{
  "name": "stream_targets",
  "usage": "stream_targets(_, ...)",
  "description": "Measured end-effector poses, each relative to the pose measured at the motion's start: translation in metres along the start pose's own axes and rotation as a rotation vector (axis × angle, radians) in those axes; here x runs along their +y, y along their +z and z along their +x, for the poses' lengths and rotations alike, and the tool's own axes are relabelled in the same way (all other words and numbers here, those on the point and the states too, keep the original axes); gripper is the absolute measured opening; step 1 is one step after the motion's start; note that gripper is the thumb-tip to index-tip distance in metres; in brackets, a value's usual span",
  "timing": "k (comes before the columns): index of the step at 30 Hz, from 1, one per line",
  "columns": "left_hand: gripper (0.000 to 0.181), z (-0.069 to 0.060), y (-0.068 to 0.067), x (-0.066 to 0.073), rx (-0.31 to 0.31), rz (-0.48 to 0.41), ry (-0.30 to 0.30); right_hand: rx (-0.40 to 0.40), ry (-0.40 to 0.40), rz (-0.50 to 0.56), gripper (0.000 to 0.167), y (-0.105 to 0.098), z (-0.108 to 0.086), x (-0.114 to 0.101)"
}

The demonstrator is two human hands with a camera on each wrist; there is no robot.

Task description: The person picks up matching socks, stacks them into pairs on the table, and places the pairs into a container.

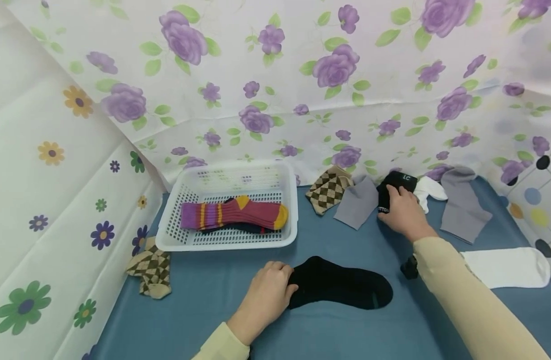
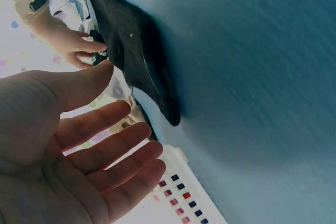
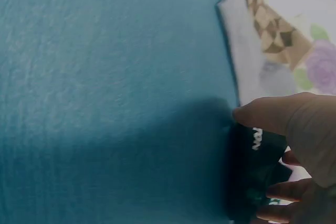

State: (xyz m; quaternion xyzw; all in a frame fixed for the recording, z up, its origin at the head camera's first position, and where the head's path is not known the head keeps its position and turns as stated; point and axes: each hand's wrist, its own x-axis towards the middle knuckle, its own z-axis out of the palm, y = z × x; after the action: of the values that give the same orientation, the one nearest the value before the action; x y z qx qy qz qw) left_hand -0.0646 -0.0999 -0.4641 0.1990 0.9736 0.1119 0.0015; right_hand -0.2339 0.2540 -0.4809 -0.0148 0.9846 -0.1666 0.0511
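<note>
Where lettering (image 3: 257, 139) shows, the right hand (image 1: 405, 212) grips a sock (image 1: 396, 180); the left hand (image 2: 86, 150) spreads.

A blue surface (image 1: 347, 335) carries everything. Near its middle lies a long black sock (image 1: 340, 285), stretched flat. Clockwise from twelve o'clock along the far edge come a checkered sock (image 1: 325, 192), a grey sock (image 1: 358, 200), a black sock with white lettering (image 1: 400, 181), a bunched white sock (image 1: 433, 189) and, toward two, another grey sock (image 1: 464, 210). A flat white sock (image 1: 511, 267) lies at three, a second checkered sock (image 1: 154, 270) at nine, a white basket (image 1: 226, 244) at ten to eleven.
</note>
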Motion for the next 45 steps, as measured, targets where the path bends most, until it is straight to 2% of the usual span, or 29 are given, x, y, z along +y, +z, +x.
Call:
stream_targets(5,0.032,-0.001,-0.004,-0.004,-0.006,-0.049,-0.018,0.004,-0.002,-0.057,0.074,0.007,0.002,0.005)
stream_targets(9,0.033,-0.001,-0.006,-0.006,0.003,-0.105,-0.037,0.094,-0.015,-0.059,0.029,0.006,0.003,0.009)
stream_targets(11,0.035,-0.001,-0.005,-0.007,0.013,-0.135,-0.051,0.139,-0.017,-0.043,0.019,0.003,0.000,0.011)
stream_targets(16,0.038,-0.001,-0.004,-0.008,0.021,-0.197,-0.094,0.228,-0.022,0.040,0.027,-0.010,-0.010,0.010)
stream_targets(22,0.041,-0.001,-0.008,-0.007,0.038,-0.213,-0.113,0.404,-0.054,0.199,0.032,-0.033,-0.021,0.000)
stream_targets(27,0.041,-0.001,-0.011,-0.004,0.101,-0.201,-0.115,0.558,-0.059,0.307,0.034,-0.055,-0.032,-0.012)
stream_targets(30,0.035,-0.001,-0.013,-0.003,0.150,-0.186,-0.108,0.606,-0.069,0.348,0.034,-0.069,-0.044,-0.021)
stream_targets(36,0.026,0.000,-0.014,-0.002,0.199,-0.188,-0.095,0.597,-0.162,0.404,0.029,-0.085,-0.072,-0.050)
stream_targets(40,0.025,0.001,-0.018,0.003,0.235,-0.218,-0.074,0.562,-0.215,0.450,0.024,-0.086,-0.093,-0.071)
stream_targets(45,0.028,0.004,-0.029,0.013,0.316,-0.269,-0.016,0.506,-0.284,0.501,0.019,-0.083,-0.115,-0.094)
